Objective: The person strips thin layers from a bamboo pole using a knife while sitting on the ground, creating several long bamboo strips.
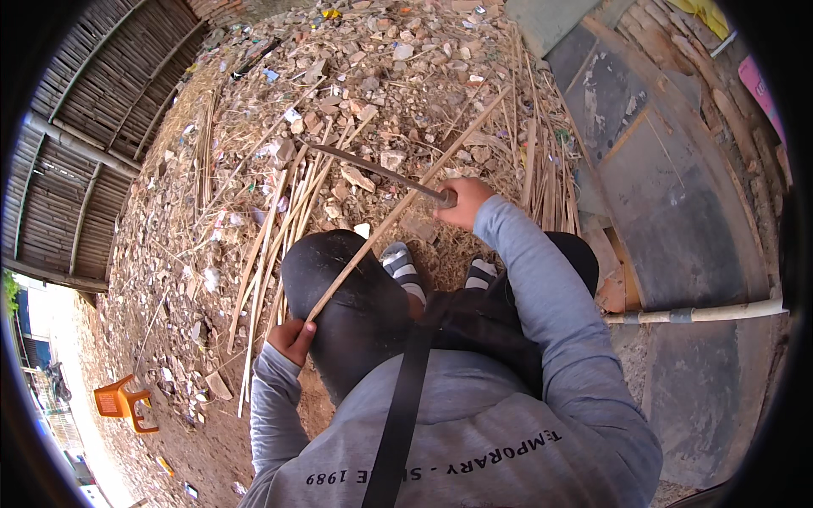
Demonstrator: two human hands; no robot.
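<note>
A long, thin bamboo strip (366,249) slants from beside my left knee up to the far right. Its near end is gripped by my left hand (292,340), thumb and fingers closed round it. My right hand (464,203) is wrapped round the handle of a long-bladed knife (366,163), whose slightly curved blade points to the far left. Near its handle the blade crosses the strip; whether it cuts into it I cannot tell. Several split bamboo strips (273,229) lie in a loose bundle left of my knees, and more strips (540,173) lie to the right.
Broken stones and litter (373,76) cover the ground around my sandalled feet. Dark worn panels (699,229) and a pale pole (720,314) lie along the right. A slatted bamboo wall (93,68) stands at the far left, and an orange plastic chair (114,400) at the lower left.
</note>
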